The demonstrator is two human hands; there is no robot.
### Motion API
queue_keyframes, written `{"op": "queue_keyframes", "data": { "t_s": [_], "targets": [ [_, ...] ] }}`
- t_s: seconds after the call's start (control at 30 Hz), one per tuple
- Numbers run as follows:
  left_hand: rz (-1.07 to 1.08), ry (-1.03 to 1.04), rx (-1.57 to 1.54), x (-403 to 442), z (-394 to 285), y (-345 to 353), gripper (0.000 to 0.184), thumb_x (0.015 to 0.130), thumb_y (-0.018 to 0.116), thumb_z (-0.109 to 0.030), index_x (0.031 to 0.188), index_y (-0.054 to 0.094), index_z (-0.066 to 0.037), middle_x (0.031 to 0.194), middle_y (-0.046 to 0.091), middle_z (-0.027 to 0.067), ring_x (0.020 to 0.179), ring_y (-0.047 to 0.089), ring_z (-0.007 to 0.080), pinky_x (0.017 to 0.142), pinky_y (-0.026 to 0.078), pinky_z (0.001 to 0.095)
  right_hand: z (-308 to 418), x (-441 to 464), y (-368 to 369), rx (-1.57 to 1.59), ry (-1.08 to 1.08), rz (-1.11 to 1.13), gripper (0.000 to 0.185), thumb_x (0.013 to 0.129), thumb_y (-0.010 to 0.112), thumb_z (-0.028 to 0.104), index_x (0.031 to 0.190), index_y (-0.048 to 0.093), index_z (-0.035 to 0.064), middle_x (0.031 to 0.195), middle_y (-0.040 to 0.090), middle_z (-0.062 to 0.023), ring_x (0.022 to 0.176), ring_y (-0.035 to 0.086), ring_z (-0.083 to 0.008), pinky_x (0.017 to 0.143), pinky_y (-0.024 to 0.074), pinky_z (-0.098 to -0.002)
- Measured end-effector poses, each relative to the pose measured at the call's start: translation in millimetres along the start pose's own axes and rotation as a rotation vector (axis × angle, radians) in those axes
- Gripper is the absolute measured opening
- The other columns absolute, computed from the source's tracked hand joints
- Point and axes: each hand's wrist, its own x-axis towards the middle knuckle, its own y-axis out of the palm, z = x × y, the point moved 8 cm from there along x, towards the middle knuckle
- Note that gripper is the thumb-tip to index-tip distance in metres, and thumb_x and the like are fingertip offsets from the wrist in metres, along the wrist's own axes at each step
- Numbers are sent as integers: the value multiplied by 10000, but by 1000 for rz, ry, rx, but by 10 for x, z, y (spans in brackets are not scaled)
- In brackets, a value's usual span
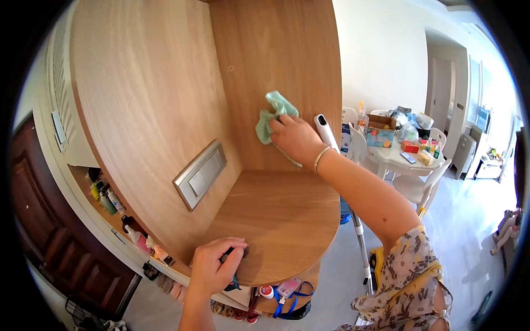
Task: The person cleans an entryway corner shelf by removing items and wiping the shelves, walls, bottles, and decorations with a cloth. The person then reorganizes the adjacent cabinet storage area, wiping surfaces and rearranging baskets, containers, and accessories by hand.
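My right hand (298, 138) grips a crumpled pale green cloth (267, 126) and presses it against the wooden side panel (276, 55) of an open cabinet niche. A thin band circles that wrist. Lower down, my left hand (212, 265) is at the left front edge of the rounded wooden shelf (276, 220), its fingers curled around something dark that is mostly hidden. A switch plate (200, 175) with several wide buttons is set into the back panel (149, 94), between the two hands.
Bottles (113, 199) stand in a side compartment at left. Below the shelf lie a blue lanyard (292, 300) and a round white-lidded jar (266, 291). A white stick-like appliance (326, 131) leans near my right arm. Behind it, a white table (389, 157) holds boxes and bags.
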Motion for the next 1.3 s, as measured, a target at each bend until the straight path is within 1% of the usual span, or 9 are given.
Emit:
{"op": "queue_keyframes", "data": {
  "t_s": [0.13,0.33,0.5,0.6,0.83,0.93,1.0,1.2,1.3],
  "targets": [
    [6,6,-36,-3,8,-2,161,859,621,-112,924,699,13,972,713,158,871,694,245,766,529,302,338,-89,262,193,-19,113,118,810,609,111,848,716,82,1112,571,-35,1070,552,-235,827,537,-370],
    [40,16,-62,13,2,5,170,861,609,-106,914,695,31,984,712,165,889,689,240,784,524,307,807,53,826,562,-18,363,243,816,596,66,1058,607,51,1141,555,-143,1062,588,-342,833,534,-432],
    [31,58,-55,18,-2,0,131,837,636,-90,893,696,13,957,712,157,851,698,263,741,538,308,973,240,965,699,221,394,290,846,566,211,1022,545,-19,1117,610,-225,1042,595,-390,856,516,-472],
    [15,88,-67,19,6,4,121,830,646,-82,886,694,13,949,711,160,844,698,264,726,539,311,974,341,1004,710,267,508,336,801,582,185,1080,579,-2,1140,631,-239,1067,619,-363,862,521,-472],
    [55,21,-79,23,46,-15,156,858,627,-111,912,694,20,971,709,173,897,691,273,796,530,331,985,440,1018,571,120,526,261,806,585,182,1002,693,49,1103,666,-171,1087,628,-311,821,538,-460],
    [24,42,-92,6,61,-15,150,854,632,-109,903,689,21,964,709,171,873,692,276,775,531,335,1032,409,1071,350,-49,752,204,811,592,164,914,731,57,1128,655,-134,1056,637,-303,804,541,-434],
    [29,61,-100,13,48,-25,137,852,633,-104,897,682,16,958,708,168,840,693,272,744,531,332,1053,507,935,307,-136,482,173,787,600,138,904,718,89,1082,626,-81,1002,629,-265,772,543,-407],
    [50,52,-54,7,34,-10,125,840,632,-96,895,671,9,947,704,172,813,692,277,707,533,330,1077,455,998,170,-122,407,161,806,593,127,888,730,107,1042,640,-63,968,642,-249,725,552,-417],
    [60,6,-44,6,50,-9,123,832,630,-88,886,672,14,948,703,179,809,691,282,703,534,328,1128,489,1085,125,-77,634,179,823,583,155,906,736,117,1025,667,-63,935,672,-261,695,557,-435]
  ]
}}
